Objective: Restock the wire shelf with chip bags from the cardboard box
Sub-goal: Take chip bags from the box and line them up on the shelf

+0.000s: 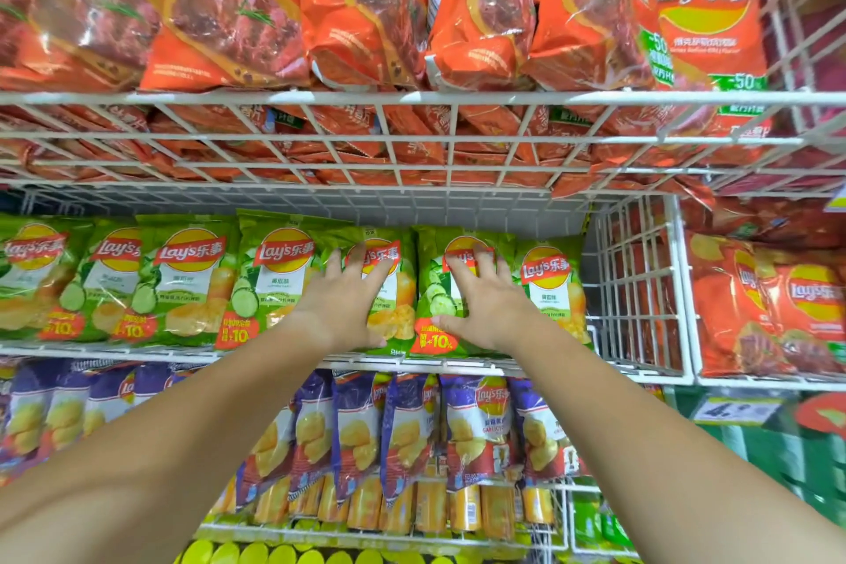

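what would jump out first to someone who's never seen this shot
Two bare arms reach up the middle, with the left hand and right hand spread on green bags in the middle row. Above them, shiny orange bags crowd the top wire shelf. Purple bags stand in the row below the hands.
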The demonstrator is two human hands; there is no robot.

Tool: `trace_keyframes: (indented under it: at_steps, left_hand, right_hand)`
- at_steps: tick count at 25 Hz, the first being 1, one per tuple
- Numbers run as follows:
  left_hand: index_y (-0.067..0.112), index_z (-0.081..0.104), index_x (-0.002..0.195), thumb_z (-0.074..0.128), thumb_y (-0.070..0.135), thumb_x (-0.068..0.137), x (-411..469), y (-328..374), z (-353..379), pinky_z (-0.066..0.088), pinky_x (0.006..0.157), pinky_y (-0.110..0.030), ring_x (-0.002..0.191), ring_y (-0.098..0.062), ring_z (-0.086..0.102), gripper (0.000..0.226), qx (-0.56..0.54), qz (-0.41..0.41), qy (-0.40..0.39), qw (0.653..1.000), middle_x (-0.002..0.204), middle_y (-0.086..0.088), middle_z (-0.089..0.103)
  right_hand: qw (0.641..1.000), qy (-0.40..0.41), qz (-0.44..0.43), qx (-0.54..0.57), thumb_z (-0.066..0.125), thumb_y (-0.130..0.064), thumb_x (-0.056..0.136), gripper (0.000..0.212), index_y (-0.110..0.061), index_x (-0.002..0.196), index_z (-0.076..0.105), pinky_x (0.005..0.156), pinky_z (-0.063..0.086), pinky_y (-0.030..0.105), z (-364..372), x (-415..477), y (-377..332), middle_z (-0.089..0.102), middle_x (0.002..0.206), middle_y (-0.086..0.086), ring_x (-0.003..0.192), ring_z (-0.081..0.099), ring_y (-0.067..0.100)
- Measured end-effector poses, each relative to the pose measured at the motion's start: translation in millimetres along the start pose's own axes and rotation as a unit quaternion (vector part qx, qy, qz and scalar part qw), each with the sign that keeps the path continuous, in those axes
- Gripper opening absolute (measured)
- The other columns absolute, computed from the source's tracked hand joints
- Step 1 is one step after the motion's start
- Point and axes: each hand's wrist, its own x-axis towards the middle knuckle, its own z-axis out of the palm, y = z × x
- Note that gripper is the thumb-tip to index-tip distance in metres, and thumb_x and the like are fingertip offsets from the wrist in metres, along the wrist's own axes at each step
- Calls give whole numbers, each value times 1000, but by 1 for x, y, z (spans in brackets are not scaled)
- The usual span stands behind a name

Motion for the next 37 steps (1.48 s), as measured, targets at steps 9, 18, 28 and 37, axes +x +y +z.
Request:
trace_keyframes:
  at_steps: [9,18,28,37]
  left_hand:
    - [28,15,155,56,71,80,-15,-11,-15,17,119,-59,150,-41,3,96,-34,46,4,998,165,-7,11]
    - [24,13,158,37,77,88,-70,-37,-33,18,120,-45,150,-26,17,91,-46,91,27,994,164,-3,19]
    - [21,22,156,38,76,88,-193,-118,-39,23,118,-39,146,-23,26,89,-63,167,96,979,160,-5,28]
    - [18,30,154,22,84,81,-267,-161,11,26,116,-39,144,-24,30,100,-76,184,67,978,158,-7,33]
  right_hand:
    - [997,64,-18,-39,50,-75,85,87,-34,157,21,119,24,53,-19,-13,-9,22,164,8,149,17,40]
    - [995,70,-52,-43,36,-72,93,84,-24,160,18,124,11,49,-16,-57,-44,12,169,5,155,6,29]
    - [989,107,-71,-79,21,-79,90,89,-23,159,22,124,11,41,6,-135,-146,20,166,5,153,12,26]
    - [993,90,-33,-70,13,-80,83,97,-20,158,27,123,17,42,55,-203,-228,28,163,7,151,20,28]
